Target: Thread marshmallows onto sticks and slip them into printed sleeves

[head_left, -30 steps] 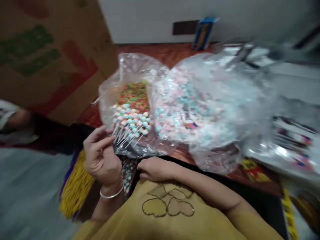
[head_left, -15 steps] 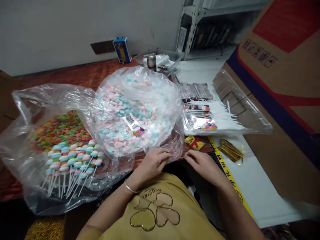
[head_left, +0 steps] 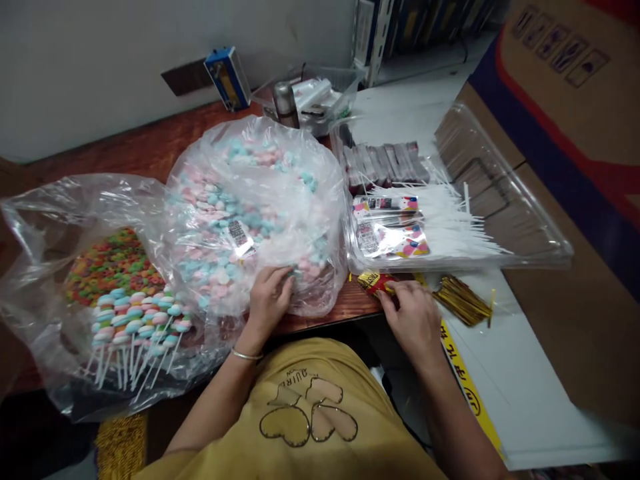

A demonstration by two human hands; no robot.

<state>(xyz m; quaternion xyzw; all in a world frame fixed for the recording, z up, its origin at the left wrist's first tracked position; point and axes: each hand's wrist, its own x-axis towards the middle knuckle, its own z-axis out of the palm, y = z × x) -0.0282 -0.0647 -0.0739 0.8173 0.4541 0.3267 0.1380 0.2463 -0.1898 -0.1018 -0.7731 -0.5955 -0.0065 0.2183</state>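
Note:
My left hand (head_left: 270,300) is at the near edge of a clear plastic bag (head_left: 280,220) of pink, blue and white candies, its fingers curled in on the film. A label strip (head_left: 241,239) lies among these candies. My right hand (head_left: 413,317) has its thumb and fingers on a small red and yellow packet (head_left: 375,281) at the table edge; part of the packet is hidden under the fingers. On the left, an open plastic bag holds colourful ring candies (head_left: 117,260), with several candy skewers (head_left: 137,320) on white sticks lying in front of them.
A clear tray (head_left: 530,257) holds white sticks (head_left: 450,227), printed wrappers (head_left: 393,240) and stacked packets (head_left: 383,163). Gold twist ties (head_left: 463,300) lie near it on the white surface. A large cardboard box (head_left: 575,220) stands at right. Behind are a metallic cylinder (head_left: 286,103) and blue box (head_left: 227,77).
My left hand has moved left and up onto the bag of candies, whose loose near edge is drawn in. My right hand has moved slightly right onto the red and yellow packet.

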